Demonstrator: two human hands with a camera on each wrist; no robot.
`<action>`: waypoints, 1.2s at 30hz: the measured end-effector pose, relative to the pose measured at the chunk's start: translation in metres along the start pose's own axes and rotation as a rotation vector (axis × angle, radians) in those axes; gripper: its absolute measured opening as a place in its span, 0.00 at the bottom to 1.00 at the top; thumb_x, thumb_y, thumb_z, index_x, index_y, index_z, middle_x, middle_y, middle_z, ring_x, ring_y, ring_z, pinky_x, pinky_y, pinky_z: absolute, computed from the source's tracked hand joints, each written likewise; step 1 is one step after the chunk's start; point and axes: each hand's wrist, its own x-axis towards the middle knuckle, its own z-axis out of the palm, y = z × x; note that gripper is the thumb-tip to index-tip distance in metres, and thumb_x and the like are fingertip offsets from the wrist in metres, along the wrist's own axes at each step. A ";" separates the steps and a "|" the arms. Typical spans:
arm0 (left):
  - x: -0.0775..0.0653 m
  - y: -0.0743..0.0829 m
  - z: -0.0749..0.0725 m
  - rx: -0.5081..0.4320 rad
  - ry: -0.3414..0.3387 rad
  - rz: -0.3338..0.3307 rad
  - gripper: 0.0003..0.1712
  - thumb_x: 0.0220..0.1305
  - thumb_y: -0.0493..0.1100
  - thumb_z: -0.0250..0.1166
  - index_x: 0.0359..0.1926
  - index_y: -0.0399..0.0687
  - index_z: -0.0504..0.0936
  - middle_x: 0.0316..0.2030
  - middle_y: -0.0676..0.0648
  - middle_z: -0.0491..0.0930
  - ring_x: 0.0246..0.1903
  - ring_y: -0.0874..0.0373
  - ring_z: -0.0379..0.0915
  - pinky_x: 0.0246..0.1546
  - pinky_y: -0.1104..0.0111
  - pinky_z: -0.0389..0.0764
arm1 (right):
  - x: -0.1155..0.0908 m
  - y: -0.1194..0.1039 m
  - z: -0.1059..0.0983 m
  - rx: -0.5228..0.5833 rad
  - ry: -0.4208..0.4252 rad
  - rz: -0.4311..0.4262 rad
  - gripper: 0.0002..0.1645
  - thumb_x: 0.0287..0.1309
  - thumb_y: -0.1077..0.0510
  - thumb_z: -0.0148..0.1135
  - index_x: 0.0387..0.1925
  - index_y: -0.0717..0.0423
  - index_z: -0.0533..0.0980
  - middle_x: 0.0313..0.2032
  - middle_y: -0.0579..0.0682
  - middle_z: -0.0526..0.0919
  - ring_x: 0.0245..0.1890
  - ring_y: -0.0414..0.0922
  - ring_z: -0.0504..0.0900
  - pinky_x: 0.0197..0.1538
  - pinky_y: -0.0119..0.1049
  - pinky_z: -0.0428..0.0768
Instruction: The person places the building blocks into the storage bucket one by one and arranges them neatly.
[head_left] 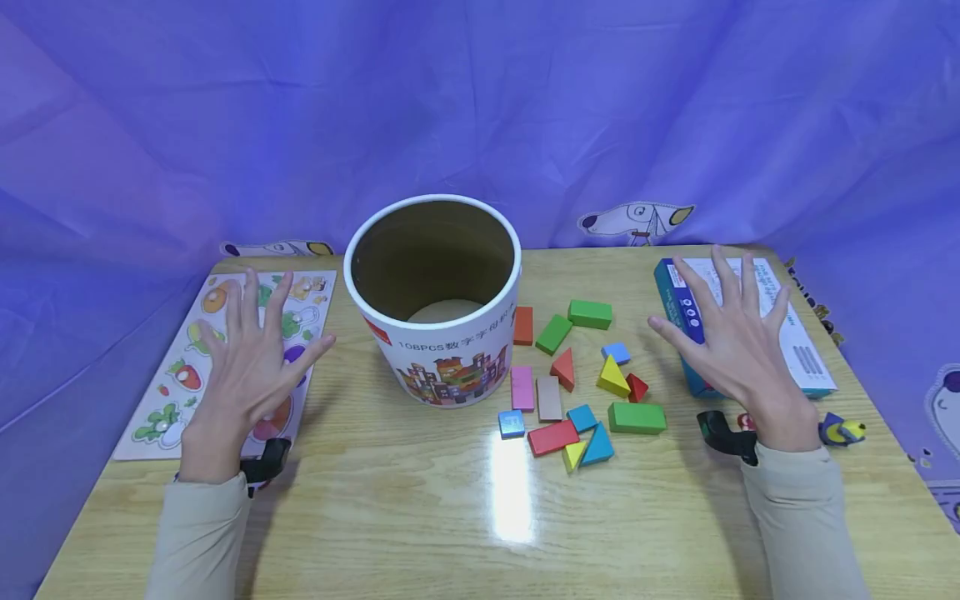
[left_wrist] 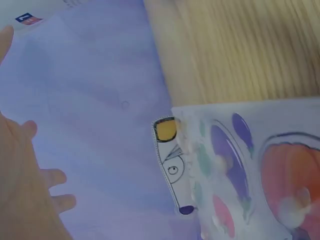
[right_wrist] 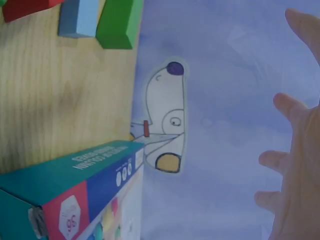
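Observation:
Fingers spread, my left hand (head_left: pixel 251 367) hovers above a vegetable picture puzzle board (head_left: pixel 168 387) and holds nothing. My right hand (head_left: pixel 738 342), also spread and holding nothing, is over a flat white and teal box (head_left: pixel 795 333). Between the hands stands a large white bucket (head_left: pixel 442 333), open at the top, with only its pale bottom visible inside. Right of the bucket lie several loose blocks, among them a green block (head_left: pixel 637 417), a red block (head_left: pixel 553 437), a pink block (head_left: pixel 522 389), a yellow triangle (head_left: pixel 613 377) and a blue triangle (head_left: pixel 597 445).
A small blue and yellow figure (head_left: pixel 842 430) lies by the right wrist, partly hidden. Behind the wooden table (head_left: pixel 375 517) hangs a purple cloth (head_left: pixel 465 108) with printed dogs, which also runs along both sides.

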 end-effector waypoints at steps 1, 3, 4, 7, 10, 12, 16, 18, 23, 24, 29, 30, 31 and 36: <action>0.000 0.002 0.000 -0.021 -0.005 0.005 0.53 0.61 0.72 0.53 0.77 0.67 0.36 0.78 0.42 0.26 0.76 0.38 0.20 0.58 0.23 0.24 | -0.001 0.000 0.000 0.004 -0.004 0.001 0.47 0.60 0.28 0.49 0.76 0.32 0.46 0.78 0.54 0.37 0.76 0.60 0.26 0.62 0.78 0.23; 0.000 0.006 -0.001 -0.091 -0.003 0.032 0.51 0.63 0.69 0.53 0.77 0.67 0.36 0.78 0.43 0.28 0.76 0.38 0.24 0.60 0.23 0.28 | -0.002 0.000 0.000 0.022 -0.018 -0.001 0.47 0.61 0.30 0.50 0.76 0.33 0.46 0.78 0.56 0.38 0.76 0.61 0.27 0.62 0.78 0.24; 0.001 0.009 -0.002 -0.144 0.001 0.051 0.49 0.65 0.67 0.53 0.77 0.68 0.36 0.78 0.43 0.30 0.76 0.39 0.25 0.62 0.25 0.31 | -0.003 -0.001 0.000 0.036 -0.031 -0.002 0.47 0.61 0.30 0.51 0.77 0.33 0.46 0.78 0.56 0.39 0.77 0.61 0.28 0.62 0.78 0.25; 0.001 0.021 -0.006 -0.358 0.025 0.127 0.44 0.69 0.58 0.52 0.77 0.67 0.39 0.78 0.46 0.36 0.77 0.44 0.32 0.67 0.31 0.40 | -0.004 -0.003 0.002 0.092 -0.085 -0.028 0.47 0.63 0.34 0.53 0.77 0.35 0.46 0.78 0.57 0.41 0.77 0.61 0.31 0.63 0.78 0.28; 0.001 0.039 -0.012 -0.612 0.022 0.193 0.39 0.71 0.50 0.50 0.77 0.64 0.43 0.77 0.51 0.42 0.76 0.50 0.40 0.70 0.39 0.49 | -0.005 -0.006 0.005 0.169 -0.143 -0.080 0.46 0.63 0.39 0.58 0.76 0.37 0.49 0.77 0.56 0.44 0.77 0.60 0.36 0.65 0.77 0.37; 0.001 0.052 -0.015 -0.752 0.021 0.225 0.38 0.70 0.45 0.49 0.77 0.62 0.45 0.76 0.53 0.45 0.75 0.52 0.44 0.71 0.48 0.57 | -0.006 -0.008 0.008 0.218 -0.174 -0.118 0.44 0.62 0.43 0.61 0.75 0.39 0.53 0.76 0.56 0.48 0.76 0.61 0.42 0.65 0.76 0.44; 0.006 0.078 -0.018 -0.935 0.067 0.297 0.39 0.68 0.38 0.52 0.76 0.51 0.48 0.75 0.48 0.51 0.73 0.49 0.50 0.67 0.65 0.64 | -0.009 -0.009 0.015 0.296 -0.216 -0.168 0.38 0.61 0.48 0.64 0.70 0.46 0.63 0.73 0.57 0.58 0.72 0.62 0.54 0.63 0.74 0.53; 0.010 0.088 -0.015 -1.000 0.097 0.312 0.39 0.66 0.37 0.55 0.75 0.49 0.50 0.73 0.46 0.53 0.72 0.48 0.51 0.65 0.69 0.64 | -0.013 -0.007 0.018 0.336 -0.237 -0.173 0.34 0.61 0.50 0.64 0.67 0.49 0.67 0.70 0.57 0.63 0.70 0.59 0.59 0.64 0.70 0.58; 0.016 0.099 -0.004 -1.033 0.125 0.270 0.41 0.64 0.40 0.60 0.74 0.49 0.53 0.71 0.45 0.57 0.69 0.48 0.55 0.67 0.60 0.62 | -0.021 0.003 0.024 0.420 -0.293 -0.188 0.26 0.59 0.54 0.66 0.59 0.51 0.74 0.59 0.48 0.76 0.58 0.49 0.74 0.57 0.51 0.76; 0.016 0.099 -0.002 -1.021 0.124 0.260 0.41 0.63 0.40 0.60 0.74 0.49 0.53 0.71 0.45 0.58 0.69 0.48 0.55 0.67 0.57 0.61 | -0.023 0.005 0.025 0.433 -0.309 -0.190 0.25 0.59 0.54 0.67 0.58 0.50 0.75 0.56 0.47 0.78 0.55 0.48 0.77 0.54 0.47 0.78; 0.017 0.101 0.002 -1.029 0.112 0.246 0.39 0.64 0.41 0.58 0.73 0.50 0.53 0.71 0.45 0.58 0.68 0.47 0.56 0.66 0.46 0.57 | -0.030 0.014 0.030 0.513 -0.376 -0.253 0.23 0.55 0.56 0.70 0.53 0.51 0.78 0.49 0.47 0.83 0.45 0.43 0.83 0.49 0.36 0.81; 0.018 0.101 0.003 -1.026 0.111 0.248 0.39 0.64 0.41 0.58 0.73 0.50 0.53 0.71 0.45 0.58 0.68 0.47 0.55 0.66 0.46 0.57 | -0.032 0.015 0.031 0.521 -0.380 -0.266 0.22 0.54 0.56 0.71 0.52 0.50 0.79 0.48 0.46 0.83 0.43 0.41 0.83 0.48 0.34 0.81; 0.018 0.101 0.003 -1.023 0.111 0.250 0.39 0.64 0.41 0.58 0.73 0.50 0.53 0.71 0.45 0.58 0.68 0.47 0.55 0.66 0.46 0.57 | -0.034 0.016 0.032 0.533 -0.384 -0.283 0.22 0.53 0.57 0.72 0.51 0.50 0.79 0.46 0.46 0.84 0.42 0.41 0.82 0.46 0.34 0.81; 0.019 0.101 0.001 -1.009 0.120 0.258 0.39 0.64 0.42 0.58 0.73 0.49 0.53 0.70 0.44 0.58 0.68 0.46 0.55 0.66 0.43 0.57 | -0.041 0.016 0.036 0.556 -0.410 -0.301 0.20 0.50 0.56 0.74 0.47 0.50 0.81 0.42 0.43 0.85 0.38 0.37 0.81 0.42 0.30 0.80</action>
